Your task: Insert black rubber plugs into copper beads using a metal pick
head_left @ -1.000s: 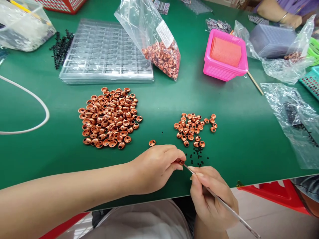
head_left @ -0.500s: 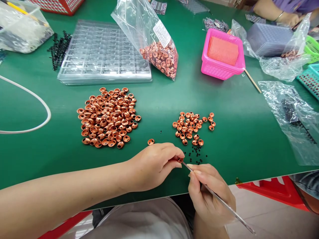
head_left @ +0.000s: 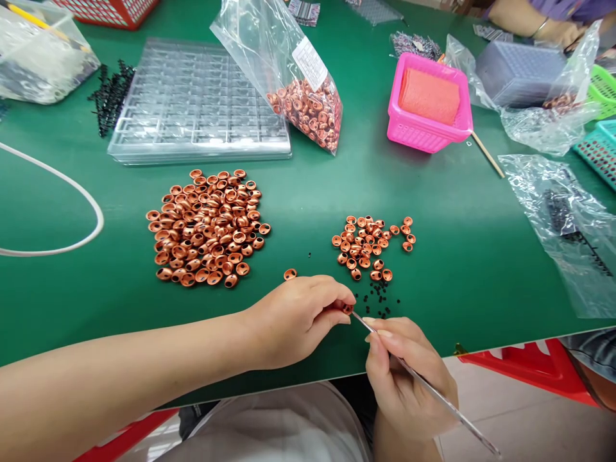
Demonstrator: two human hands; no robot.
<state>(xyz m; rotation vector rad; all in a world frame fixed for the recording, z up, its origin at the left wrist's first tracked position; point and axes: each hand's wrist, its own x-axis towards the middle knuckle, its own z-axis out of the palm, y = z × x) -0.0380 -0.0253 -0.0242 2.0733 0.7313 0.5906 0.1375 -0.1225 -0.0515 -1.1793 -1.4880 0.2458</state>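
Between the thumb and fingers of my left hand [head_left: 293, 321] a small copper-coloured cup-shaped part [head_left: 347, 309] is pinched, partly hidden by the fingertips. My right hand [head_left: 414, 378] grips a thin metal rod tool [head_left: 436, 396] like a pen, its tip at the part's opening. Just beyond the hands lie tiny black pieces [head_left: 378, 298], with a smaller group of copper parts [head_left: 363, 244] behind them. A large pile of the same parts [head_left: 206, 228] is on the left, and a single copper part [head_left: 290, 274] rests near my left wrist.
Clear stacked trays [head_left: 192, 109] and a plastic bag of copper parts [head_left: 312, 112] stand at the back. A pink basket [head_left: 428, 131] holds an orange-red sponge-like block [head_left: 430, 96]. A white cable [head_left: 91, 237] loops at left. Another person's arm [head_left: 520, 19] shows at the far right.
The rod and my right hand have shifted very slightly to the right. The part stays pinched in my left hand; the view has moved a little.
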